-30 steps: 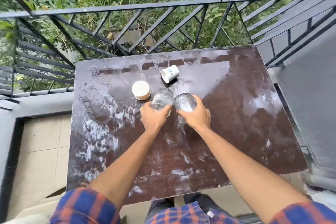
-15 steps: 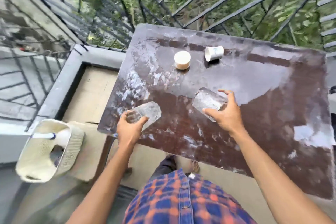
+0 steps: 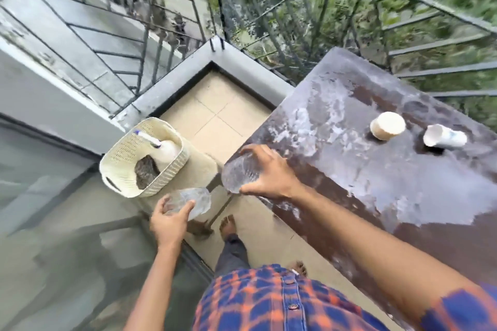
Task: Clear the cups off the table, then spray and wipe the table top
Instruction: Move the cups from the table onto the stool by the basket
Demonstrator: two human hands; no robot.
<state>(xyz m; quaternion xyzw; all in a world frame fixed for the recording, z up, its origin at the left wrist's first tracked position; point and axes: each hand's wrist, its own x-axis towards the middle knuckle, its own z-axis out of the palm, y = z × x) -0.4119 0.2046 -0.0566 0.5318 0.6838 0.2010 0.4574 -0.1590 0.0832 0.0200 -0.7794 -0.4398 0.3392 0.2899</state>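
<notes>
One clear cup (image 3: 193,200) is gripped in the left hand (image 3: 169,223) near the basket (image 3: 142,158); another clear cup (image 3: 242,172) is gripped in the right hand (image 3: 271,177) at the wet worktop (image 3: 376,183) corner. Two white cups (image 3: 387,125) remain there. Slick plastic could slip and miss the basket.

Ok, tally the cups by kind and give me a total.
Clear plastic cups: 2, one in the left hand at, one in the right hand at
Paper cups on the table: 2, at and
Total: 4
</notes>
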